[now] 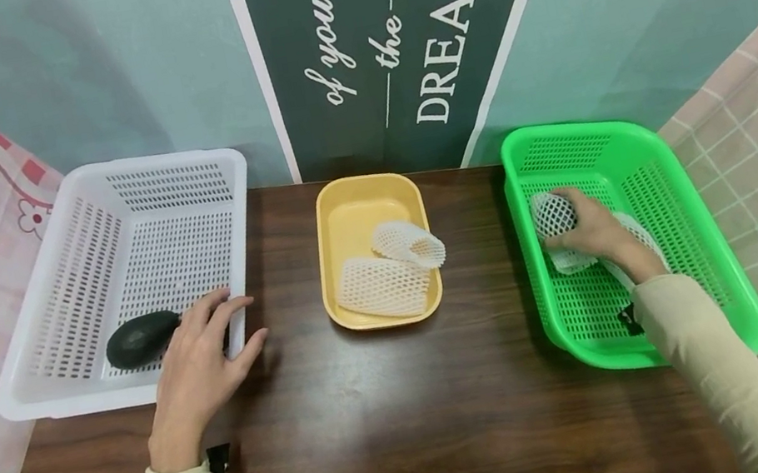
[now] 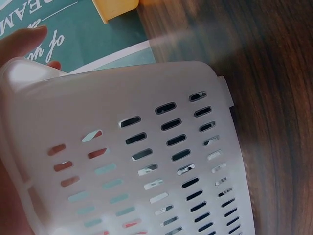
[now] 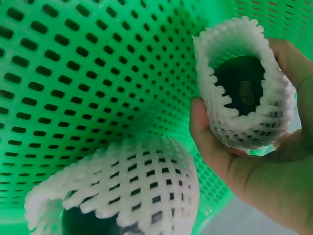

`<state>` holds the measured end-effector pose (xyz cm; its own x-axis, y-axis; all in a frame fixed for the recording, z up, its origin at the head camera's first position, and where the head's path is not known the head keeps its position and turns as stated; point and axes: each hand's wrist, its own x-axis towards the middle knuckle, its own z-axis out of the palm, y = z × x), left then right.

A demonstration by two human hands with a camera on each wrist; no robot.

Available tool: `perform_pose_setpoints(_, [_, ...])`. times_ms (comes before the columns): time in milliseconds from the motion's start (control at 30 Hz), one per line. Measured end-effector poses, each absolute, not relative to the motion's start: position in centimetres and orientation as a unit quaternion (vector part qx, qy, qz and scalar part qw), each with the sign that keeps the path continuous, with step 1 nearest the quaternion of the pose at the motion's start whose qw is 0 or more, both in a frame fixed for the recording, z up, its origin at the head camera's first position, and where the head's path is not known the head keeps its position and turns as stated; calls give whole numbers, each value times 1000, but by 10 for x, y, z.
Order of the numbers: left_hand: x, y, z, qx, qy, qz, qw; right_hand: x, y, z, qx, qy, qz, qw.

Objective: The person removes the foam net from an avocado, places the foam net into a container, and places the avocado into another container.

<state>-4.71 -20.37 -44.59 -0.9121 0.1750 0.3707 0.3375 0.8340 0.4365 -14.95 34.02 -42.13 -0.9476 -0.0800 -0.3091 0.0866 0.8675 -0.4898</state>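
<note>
My right hand (image 1: 591, 229) grips a dark, avocado-like fruit (image 3: 242, 83) sleeved in a white foam net (image 3: 274, 115), inside the green basket (image 1: 554, 324). In the right wrist view, the fruit's dark end shows through the net's opening, with thumb and fingers around the sides. Another netted dark fruit (image 3: 151, 191) lies beside it. My left hand (image 1: 199, 361) hovers over the right rim of the white basket (image 1: 92, 401), fingers spread and loosely bent, holding nothing. A bare dark fruit (image 1: 139, 340) lies in that basket, just left of this hand, which partly hides it.
Between the baskets, a small yellow tray (image 1: 348, 322) bears two white foam nets (image 1: 384, 286), one lapping over its right rim. All stand on a dark wooden table (image 1: 381, 422). A wall with a lettered panel (image 1: 383, 41) rises behind; patterned cloths hang at both sides.
</note>
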Motion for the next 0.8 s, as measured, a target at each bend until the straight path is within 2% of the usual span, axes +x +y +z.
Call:
perform_pose_setpoints(267, [-47,-204,-447,-136,-945,-249,162,-139,339,-412,-12,959,-259,115])
perform_pose_setpoints(500, [-46,-203,-447,-132,-947,-248,159,-130,330,-399,-24,962,-253,96])
perform_pose_setpoints(800, [-46,-203,-447,-128,-948,-245,155,-120,307,-370,0,960,-276,39])
